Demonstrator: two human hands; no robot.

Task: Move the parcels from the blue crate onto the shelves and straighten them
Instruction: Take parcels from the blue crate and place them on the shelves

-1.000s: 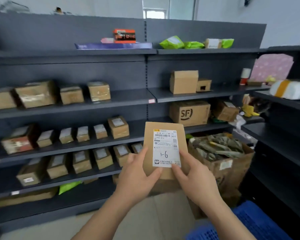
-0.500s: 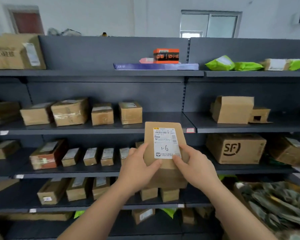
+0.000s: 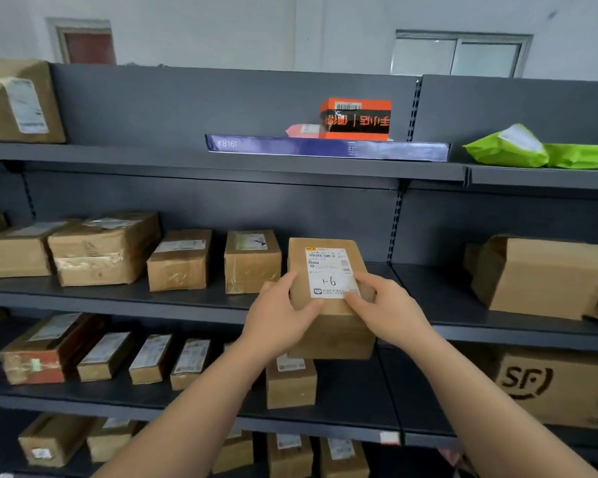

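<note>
Since half a second ago we have carried the parcel (image 3: 328, 270) up and forward: it was level with the lower shelf's edge, and now its far end reaches the level of the middle shelf (image 3: 118, 300). We are also closer to the rack, so the boxes look larger.

We hold the parcel with both hands, label up, "1-6" handwritten on it. Our left hand (image 3: 280, 319) clamps its seven o'clock corner, thumb lying on the top face beside the label. Our right hand (image 3: 387, 312) clamps the five o'clock corner, thumb on the label's lower edge. Each grip is closed on the parcel; the fingers beneath are hidden.

At nine o'clock of the parcel, just beside it, stands the last brown box (image 3: 252, 262) of a row on the middle shelf. We cannot tell whether the parcel's far end touches the shelf; its near end hangs in front of the shelf edge.

At twelve o'clock, on the top shelf, an orange box (image 3: 356, 119) rests on a long purple box (image 3: 325, 148). Green bags (image 3: 508, 146) lie at two o'clock, an open carton (image 3: 539, 274) at three, and a carton marked SF (image 3: 549, 384) at four.
</note>
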